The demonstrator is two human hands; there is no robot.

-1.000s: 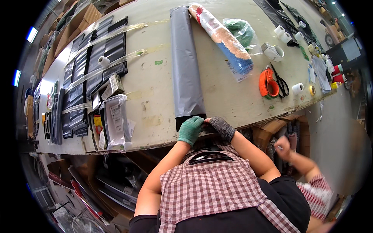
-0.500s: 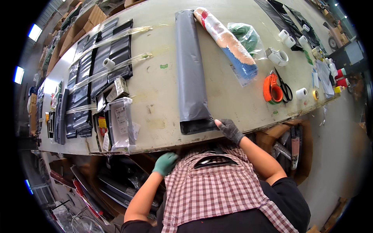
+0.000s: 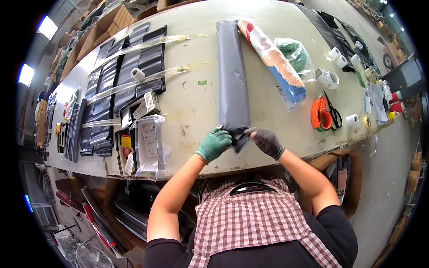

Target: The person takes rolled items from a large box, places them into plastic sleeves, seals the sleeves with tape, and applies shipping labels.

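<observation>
A long grey plastic mailing bag [image 3: 233, 80], filled into a tube shape, lies lengthwise on the table. At its near end the dark opening is bunched together between my two hands. My left hand [image 3: 215, 144], in a green glove, grips the left side of that end. In a dark grey glove with bare fingertips, my right hand [image 3: 267, 142] pinches the right side. A dark flap hangs down between them. Beside the bag's far end lies a rolled colourful mat [image 3: 272, 58] in clear plastic, slanting to the right.
Flat stacks of black bags [image 3: 127, 76] and an open box [image 3: 149, 145] occupy the left. To the right are an orange tape roll [image 3: 321, 115], black scissors [image 3: 335, 117], several white rolls [image 3: 352, 119] and a green bundle [image 3: 292, 56] in plastic. The table's near edge [image 3: 187, 175] runs before me.
My left hand has come up from beside my apron onto the bag's near end. The flat opening is now gathered and folded by both hands. The whole view has shifted slightly.
</observation>
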